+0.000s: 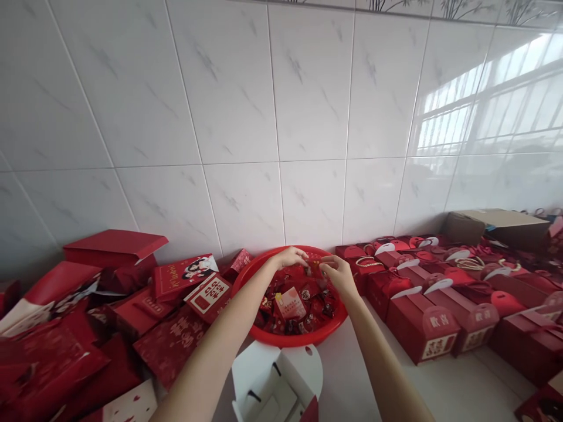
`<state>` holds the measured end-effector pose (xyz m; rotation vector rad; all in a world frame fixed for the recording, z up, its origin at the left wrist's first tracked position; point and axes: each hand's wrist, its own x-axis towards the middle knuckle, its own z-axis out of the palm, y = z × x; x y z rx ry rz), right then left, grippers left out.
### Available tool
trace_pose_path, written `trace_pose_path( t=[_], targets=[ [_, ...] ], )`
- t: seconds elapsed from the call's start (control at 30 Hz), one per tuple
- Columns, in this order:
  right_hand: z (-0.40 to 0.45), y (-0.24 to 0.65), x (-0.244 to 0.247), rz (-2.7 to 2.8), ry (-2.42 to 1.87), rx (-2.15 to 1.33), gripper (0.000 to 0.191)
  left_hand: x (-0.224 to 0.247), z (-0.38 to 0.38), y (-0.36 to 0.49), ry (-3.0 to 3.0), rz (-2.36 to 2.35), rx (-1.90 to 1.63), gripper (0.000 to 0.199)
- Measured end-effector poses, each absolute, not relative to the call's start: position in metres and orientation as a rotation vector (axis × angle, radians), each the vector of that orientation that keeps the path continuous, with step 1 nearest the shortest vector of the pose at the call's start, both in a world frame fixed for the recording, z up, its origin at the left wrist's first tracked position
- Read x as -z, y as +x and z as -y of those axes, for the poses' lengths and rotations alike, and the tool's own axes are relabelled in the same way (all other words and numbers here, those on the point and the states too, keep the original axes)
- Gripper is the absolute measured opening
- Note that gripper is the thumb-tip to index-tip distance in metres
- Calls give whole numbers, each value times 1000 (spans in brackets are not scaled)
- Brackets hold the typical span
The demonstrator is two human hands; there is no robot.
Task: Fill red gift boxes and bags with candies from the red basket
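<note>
A round red plastic basket (290, 339) stands against the wall, holding many small wrapped sweets (268, 305). On top of them lies a small pale pink square box (290, 303). My left hand (288, 258) hangs over the basket's far side, fingers curved and apart, with no item visible in it. Facing it, my right hand (338, 271) has thumb and fingers pinched on something small and reddish that I cannot make out. In front of the basket stands an open gift box (277, 387), white inside, with its flaps spread and dark slots in it.
Red gift boxes and bags (162, 337) lie heaped on the left. Rows of closed red gift boxes (424, 328) with handled tops fill the right side. A brown cardboard box (497, 220) sits at the back right. Behind everything rises a white tiled wall (237, 117).
</note>
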<state>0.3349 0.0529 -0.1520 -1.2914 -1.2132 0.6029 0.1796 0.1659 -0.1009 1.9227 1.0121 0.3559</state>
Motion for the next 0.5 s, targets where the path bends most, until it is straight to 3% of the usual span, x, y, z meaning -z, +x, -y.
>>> trace_pose_path(
  t=[0.17,0.33,0.5],
  targets=[
    [-46,327,141,1124,-1125,-784,53,81,-146,175,1837,-804,-552,33],
    [-28,319,128,1176,-965,-1033,52,82,-127,161,1824,-767,-636,38],
    [-26,322,127,1019,-940,-1036,43,97,-123,148,1936,-875,-665,37]
  ],
)
